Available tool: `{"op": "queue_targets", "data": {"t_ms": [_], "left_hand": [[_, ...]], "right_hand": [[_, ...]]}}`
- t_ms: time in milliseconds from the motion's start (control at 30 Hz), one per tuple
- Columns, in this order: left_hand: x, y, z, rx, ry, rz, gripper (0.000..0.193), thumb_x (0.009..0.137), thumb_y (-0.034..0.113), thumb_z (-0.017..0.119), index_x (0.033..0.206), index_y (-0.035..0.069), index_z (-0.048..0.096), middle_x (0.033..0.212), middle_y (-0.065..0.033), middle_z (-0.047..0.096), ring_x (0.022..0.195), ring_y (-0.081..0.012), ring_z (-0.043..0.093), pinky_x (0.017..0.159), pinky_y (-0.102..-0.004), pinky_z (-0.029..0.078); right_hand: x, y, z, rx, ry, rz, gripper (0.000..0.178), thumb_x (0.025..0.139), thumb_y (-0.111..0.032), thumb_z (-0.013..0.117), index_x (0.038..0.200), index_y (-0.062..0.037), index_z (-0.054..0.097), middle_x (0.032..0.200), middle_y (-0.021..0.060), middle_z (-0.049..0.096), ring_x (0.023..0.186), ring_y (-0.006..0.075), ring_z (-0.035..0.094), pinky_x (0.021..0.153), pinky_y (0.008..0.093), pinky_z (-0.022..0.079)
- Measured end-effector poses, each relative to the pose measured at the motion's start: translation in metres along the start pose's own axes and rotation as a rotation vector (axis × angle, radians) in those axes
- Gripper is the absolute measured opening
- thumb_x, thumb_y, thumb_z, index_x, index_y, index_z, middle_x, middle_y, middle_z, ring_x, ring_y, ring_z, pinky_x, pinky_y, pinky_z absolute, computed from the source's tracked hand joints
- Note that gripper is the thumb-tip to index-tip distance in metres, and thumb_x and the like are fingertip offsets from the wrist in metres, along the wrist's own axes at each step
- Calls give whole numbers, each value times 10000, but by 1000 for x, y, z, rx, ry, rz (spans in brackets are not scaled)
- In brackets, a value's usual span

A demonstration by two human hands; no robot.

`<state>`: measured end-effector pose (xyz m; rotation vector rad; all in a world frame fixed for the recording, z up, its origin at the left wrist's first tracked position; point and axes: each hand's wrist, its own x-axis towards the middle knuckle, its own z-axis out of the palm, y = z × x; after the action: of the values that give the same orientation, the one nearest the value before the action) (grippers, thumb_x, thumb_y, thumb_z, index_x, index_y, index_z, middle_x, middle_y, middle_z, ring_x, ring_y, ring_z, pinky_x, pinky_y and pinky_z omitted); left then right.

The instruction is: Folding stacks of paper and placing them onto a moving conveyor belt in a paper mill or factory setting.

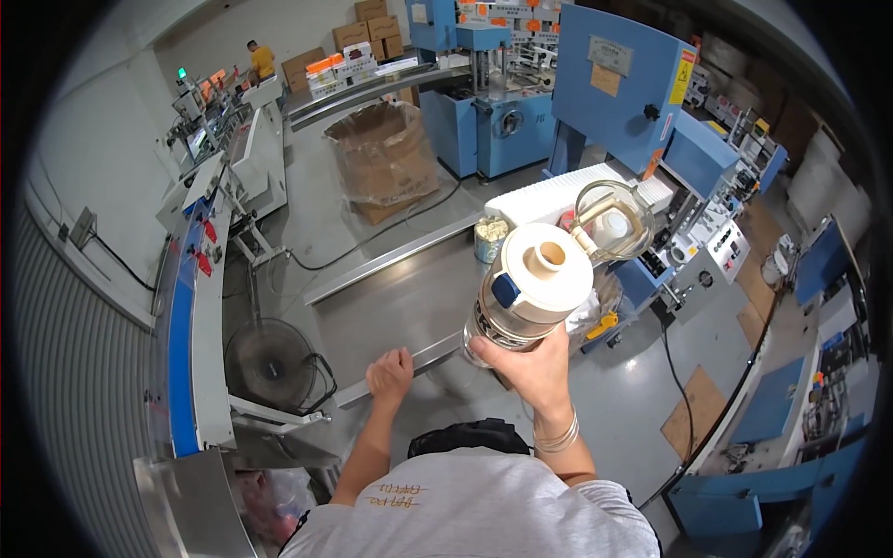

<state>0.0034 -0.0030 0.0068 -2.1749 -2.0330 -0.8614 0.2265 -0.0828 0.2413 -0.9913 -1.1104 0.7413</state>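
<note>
With room leftward past the tabletop's edge (432,354), our right hand (538,361) grasps the bottle (534,290) mouth-up, axis roughly upright; our left hand (391,374) is clenched.

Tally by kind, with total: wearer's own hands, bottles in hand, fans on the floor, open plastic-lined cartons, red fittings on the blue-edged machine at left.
Own hands: 2 (left hand, right hand)
Held bottle: 1
Floor fan: 1
Plastic-lined carton: 1
Red fittings: 2
Total: 7
</note>
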Motion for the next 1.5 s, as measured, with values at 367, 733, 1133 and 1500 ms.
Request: {"op": "queue_targets", "data": {"t_ms": [367,733,1133,1500], "left_hand": [[1,-1,2,-4,6,-11,332,951,273,455,721,74,590,713,-132,642,661,-346,620,611,-458,454],[1,-1,2,15,-30,-24,312,938,272,480,727,80,605,727,-129,659,655,-348,629,607,-463,472],[2,-2,2,18,-3,4,303,923,260,503,696,78,591,695,-132,648,626,-349,622,587,-463,474],[0,-3,2,11,-20,-2,302,927,265,495,721,73,605,701,-143,648,615,-370,618,588,-480,480]], "right_hand": [[1,1,0,41,-76,82,812,626,-109,865,1262,7,375,1163,121,575,1040,179,582,903,311,479],[-1,2,2,-29,-100,91,826,619,-125,864,1266,13,371,1153,125,579,1039,186,584,899,314,481],[1,4,4,-43,-112,52,799,626,-109,859,1254,21,384,1149,127,578,1035,184,582,899,312,480],[0,-9,7,-128,-96,-56,388,645,-47,832,984,0,649,951,55,679,865,151,637,785,289,512]]}}
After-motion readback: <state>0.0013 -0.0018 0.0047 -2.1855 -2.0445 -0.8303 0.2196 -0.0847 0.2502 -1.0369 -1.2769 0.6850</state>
